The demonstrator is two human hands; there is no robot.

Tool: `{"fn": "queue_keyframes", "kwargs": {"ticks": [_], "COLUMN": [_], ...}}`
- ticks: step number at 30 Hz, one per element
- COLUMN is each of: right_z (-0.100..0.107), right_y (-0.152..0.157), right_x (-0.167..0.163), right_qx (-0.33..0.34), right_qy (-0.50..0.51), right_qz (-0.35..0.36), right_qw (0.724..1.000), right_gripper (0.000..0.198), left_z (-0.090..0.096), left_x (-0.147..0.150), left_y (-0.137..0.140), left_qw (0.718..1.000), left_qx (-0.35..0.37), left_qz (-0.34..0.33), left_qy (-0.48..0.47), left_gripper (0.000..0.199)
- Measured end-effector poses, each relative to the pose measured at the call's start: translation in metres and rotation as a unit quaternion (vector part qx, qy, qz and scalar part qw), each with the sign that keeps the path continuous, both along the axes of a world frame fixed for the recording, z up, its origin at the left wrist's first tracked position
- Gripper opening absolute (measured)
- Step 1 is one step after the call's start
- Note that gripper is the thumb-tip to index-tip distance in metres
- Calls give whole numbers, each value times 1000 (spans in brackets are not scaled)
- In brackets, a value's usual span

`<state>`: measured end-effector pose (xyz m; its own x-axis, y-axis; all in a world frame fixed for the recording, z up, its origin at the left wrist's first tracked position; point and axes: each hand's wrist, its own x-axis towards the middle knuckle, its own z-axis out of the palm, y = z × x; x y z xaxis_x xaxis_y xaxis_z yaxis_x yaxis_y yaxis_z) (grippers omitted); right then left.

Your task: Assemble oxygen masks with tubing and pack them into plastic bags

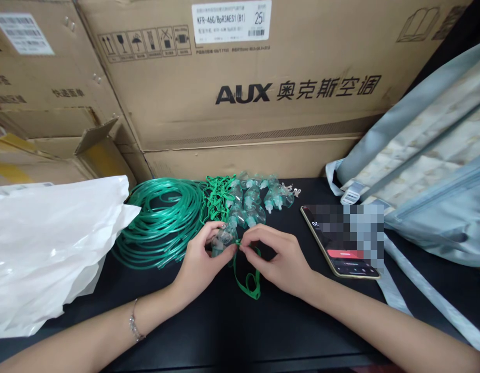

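My left hand (pixel 207 256) is closed around a clear, green-tinted oxygen mask (pixel 223 238), with the thumb along its near edge. At the mask's right side, my right hand (pixel 281 256) pinches a green elastic strap (pixel 251 290) between thumb and fingertips. The strap's loop hangs down over the black table. Whether the strap passes through the mask's edge is hidden by my fingers. Just beyond my hands lie several more clear masks (pixel 253 199). A tangled pile of green straps (pixel 219 197) sits left of them, and small metal strips (pixel 296 192) lie to their right.
Coiled green tubing (pixel 158 223) lies left of my hands, beside a white plastic bag (pixel 57 248). A phone (pixel 337 243) rests on the black table (pixel 209 331) at right, near a light blue backpack (pixel 430 155) with trailing straps. Large cardboard boxes (pixel 240 119) stand behind.
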<state>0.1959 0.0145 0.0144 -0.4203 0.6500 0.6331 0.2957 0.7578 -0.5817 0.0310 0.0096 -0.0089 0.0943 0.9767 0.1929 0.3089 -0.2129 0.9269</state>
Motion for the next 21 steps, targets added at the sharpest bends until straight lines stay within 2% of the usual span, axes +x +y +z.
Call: {"fn": "queue_keyframes", "kwargs": {"ticks": [7, 13, 17, 21], "right_z": [3, -2, -3, -2], "right_y": [-3, 4, 10, 14], "right_x": [0, 2, 4, 8], "right_qx": [-60, -131, -135, -104], "right_qy": [53, 37, 3, -3], "right_qz": [0, -47, -56, -51], "right_qw": [997, 990, 989, 993], "right_gripper": [10, 4, 4, 7], "left_z": [3, 2, 1, 1], "left_x": [1, -1, -1, -1], "left_y": [0, 2, 2, 3], "left_qw": [1000, 999, 998, 997], "left_qx": [1, -27, -34, -48], "left_qz": [7, -5, -11, -9], "left_qy": [4, -39, -50, -67], "left_gripper": [28, 31, 33, 34]}}
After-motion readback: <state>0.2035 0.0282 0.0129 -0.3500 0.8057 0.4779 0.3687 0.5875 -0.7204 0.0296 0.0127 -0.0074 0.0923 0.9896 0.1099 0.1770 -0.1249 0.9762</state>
